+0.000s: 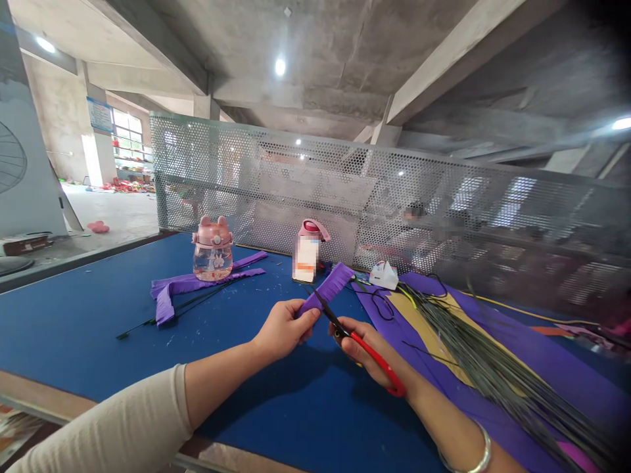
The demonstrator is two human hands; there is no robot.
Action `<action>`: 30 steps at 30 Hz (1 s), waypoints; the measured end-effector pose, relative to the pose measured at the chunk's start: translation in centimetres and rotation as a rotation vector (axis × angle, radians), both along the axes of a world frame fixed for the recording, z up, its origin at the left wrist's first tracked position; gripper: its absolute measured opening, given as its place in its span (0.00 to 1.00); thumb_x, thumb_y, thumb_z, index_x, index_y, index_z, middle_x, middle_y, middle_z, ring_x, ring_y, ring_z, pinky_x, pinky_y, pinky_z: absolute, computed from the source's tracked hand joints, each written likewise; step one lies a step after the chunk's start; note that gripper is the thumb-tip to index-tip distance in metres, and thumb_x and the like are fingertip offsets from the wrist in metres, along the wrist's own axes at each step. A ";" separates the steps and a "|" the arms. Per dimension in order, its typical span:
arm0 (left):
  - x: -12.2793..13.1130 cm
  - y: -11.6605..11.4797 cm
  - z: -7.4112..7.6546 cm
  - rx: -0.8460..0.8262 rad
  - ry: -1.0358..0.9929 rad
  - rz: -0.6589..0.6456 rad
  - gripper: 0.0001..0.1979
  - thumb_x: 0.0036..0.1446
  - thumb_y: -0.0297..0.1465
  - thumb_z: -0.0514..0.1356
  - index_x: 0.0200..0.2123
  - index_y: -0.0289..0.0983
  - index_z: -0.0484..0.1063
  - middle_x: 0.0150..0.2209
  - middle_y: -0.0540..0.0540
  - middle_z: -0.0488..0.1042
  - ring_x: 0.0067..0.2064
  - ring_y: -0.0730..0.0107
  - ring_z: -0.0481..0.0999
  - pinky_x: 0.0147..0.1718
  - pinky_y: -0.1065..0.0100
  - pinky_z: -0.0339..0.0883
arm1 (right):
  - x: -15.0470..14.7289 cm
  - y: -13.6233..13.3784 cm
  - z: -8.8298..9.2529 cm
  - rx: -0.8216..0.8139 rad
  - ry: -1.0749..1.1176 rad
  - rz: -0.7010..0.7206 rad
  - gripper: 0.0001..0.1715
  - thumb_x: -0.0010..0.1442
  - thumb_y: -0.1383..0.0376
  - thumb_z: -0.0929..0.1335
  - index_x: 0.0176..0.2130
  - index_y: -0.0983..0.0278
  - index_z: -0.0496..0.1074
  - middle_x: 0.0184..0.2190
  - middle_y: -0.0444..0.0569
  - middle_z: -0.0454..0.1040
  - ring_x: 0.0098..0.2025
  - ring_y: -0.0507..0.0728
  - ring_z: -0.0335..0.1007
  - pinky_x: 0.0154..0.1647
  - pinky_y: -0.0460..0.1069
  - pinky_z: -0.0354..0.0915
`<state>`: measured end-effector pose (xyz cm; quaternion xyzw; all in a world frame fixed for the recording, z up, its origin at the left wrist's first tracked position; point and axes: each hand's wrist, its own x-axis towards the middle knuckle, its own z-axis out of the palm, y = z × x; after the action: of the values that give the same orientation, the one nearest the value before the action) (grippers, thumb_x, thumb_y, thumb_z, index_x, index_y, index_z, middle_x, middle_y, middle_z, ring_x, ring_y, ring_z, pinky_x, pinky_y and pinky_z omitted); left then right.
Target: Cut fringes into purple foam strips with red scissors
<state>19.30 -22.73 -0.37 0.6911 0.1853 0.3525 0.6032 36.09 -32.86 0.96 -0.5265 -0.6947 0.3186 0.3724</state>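
My left hand (282, 328) is closed around the near end of a purple fringed paper strip (329, 286), which slants up and away over the blue table (98, 315). My right hand (367, 348) grips red-handled scissors (367, 347), whose dark blades reach up to the strip's edge just beyond my left fingers. Both hands hover above the table near its middle.
More purple fringed strips (192, 286) and thin dark wires lie at left by a pink bottle (213, 249). A second pink-capped bottle (308, 253) stands behind. Purple and yellow sheets (493, 348) with a bundle of dark wires (497, 374) lie right. A perforated metal screen (394, 197) backs the table.
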 end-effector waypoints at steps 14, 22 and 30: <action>0.0 -0.3 0.3 -0.039 -0.018 0.016 0.18 0.51 0.45 0.57 0.22 0.35 0.62 0.16 0.54 0.62 0.17 0.80 0.59 0.16 0.75 0.53 | -0.1 0.2 0.0 0.056 -0.089 -0.093 0.25 0.56 0.47 0.64 0.36 0.67 0.66 0.24 0.41 0.55 0.23 0.48 0.45 0.22 0.44 0.47; -0.1 -0.2 0.3 -0.017 -0.025 0.032 0.18 0.52 0.44 0.56 0.22 0.35 0.62 0.16 0.54 0.62 0.17 0.80 0.60 0.16 0.75 0.53 | -0.1 0.0 0.1 0.053 -0.070 -0.062 0.31 0.53 0.41 0.62 0.39 0.65 0.65 0.25 0.42 0.55 0.25 0.50 0.47 0.23 0.44 0.49; -0.1 -0.2 0.4 -0.015 -0.029 0.063 0.18 0.52 0.44 0.56 0.23 0.35 0.62 0.16 0.54 0.62 0.17 0.80 0.60 0.17 0.75 0.54 | -0.2 -0.3 0.1 0.026 -0.015 0.013 0.40 0.47 0.34 0.60 0.43 0.62 0.63 0.30 0.46 0.60 0.30 0.53 0.55 0.28 0.46 0.57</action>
<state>19.23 -22.90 0.01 0.6751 0.2007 0.3798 0.5997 35.87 -33.17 1.03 -0.5195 -0.7051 0.3078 0.3719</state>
